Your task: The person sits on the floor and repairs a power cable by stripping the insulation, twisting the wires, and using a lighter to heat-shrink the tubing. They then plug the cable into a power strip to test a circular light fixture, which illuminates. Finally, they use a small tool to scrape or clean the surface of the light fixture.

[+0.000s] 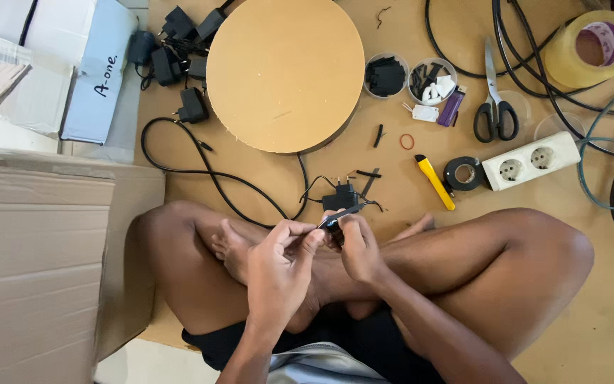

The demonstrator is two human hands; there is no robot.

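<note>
Black cable tie (pixel 337 217), pinched taut

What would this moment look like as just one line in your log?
left hand: pinching small black part | right hand: gripping same part | black power adapter: floor, just beyond hands | person: cross-legged

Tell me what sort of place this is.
Probably a home or small workshop floor used for electrical assembly: loose black power adapters, a white socket strip, scissors and tape roll lie around the seated person.
</note>
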